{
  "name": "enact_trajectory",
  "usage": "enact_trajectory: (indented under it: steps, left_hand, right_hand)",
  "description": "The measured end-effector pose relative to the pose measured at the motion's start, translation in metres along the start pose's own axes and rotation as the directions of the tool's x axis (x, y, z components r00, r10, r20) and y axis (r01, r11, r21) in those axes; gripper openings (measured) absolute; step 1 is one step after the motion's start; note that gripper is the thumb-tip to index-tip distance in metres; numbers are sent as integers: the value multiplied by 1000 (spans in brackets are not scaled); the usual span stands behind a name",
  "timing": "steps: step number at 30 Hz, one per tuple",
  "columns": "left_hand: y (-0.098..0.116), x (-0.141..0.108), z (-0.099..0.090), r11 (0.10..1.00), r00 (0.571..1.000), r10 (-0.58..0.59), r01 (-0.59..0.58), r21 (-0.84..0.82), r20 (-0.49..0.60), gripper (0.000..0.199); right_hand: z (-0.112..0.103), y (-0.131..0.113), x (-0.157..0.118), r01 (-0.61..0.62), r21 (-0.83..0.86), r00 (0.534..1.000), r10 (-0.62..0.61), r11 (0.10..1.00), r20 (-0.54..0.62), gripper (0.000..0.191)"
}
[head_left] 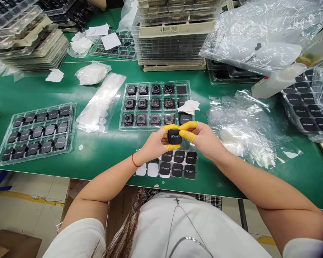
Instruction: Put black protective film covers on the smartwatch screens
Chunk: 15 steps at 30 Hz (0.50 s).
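Note:
Between my two hands is a black square smartwatch case (174, 137) with a printed label film on its face. My left hand (156, 143) grips it from the left with yellow finger cots on the fingertips. From the right, my right hand (200, 138) pinches its upper right edge, also in yellow finger cots. Just below lies a sheet of black square label films (177, 170), with blank white spots at its left. Behind the hands stands a clear tray (121, 123) of watch cases, most showing their sensor backs; a torn white paper (188, 107) lies over its right side.
Another clear tray (0, 157) of labelled watch cases lies at left. A strip of clear round stickers (101, 104) sits beside the middle tray. Crumpled plastic film (247, 125) covers the right side. Tall tray stacks (174, 46) and a white bottle (276, 80) stand farther back.

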<state>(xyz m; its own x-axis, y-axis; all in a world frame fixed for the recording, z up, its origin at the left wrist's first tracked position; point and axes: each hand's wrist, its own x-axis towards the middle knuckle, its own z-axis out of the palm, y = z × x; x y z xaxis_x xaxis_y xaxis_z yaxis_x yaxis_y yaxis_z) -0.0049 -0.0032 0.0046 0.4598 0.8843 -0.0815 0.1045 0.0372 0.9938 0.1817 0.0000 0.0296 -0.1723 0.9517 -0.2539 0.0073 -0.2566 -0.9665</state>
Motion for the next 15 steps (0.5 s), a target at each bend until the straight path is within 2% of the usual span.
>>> enact_trajectory:
  steps: [8,15]
  left_hand:
    - [1,-1,1,1000,1000,-27,27,-6,-5,57]
    - [0,-1,1,1000,1000,-13,14,9,-3,56]
  right_hand:
    - [0,-2,0,-14,-8,1000,14,1000,-7,27]
    - [1,-6,-1,-59,34,998,59,998,2,23]
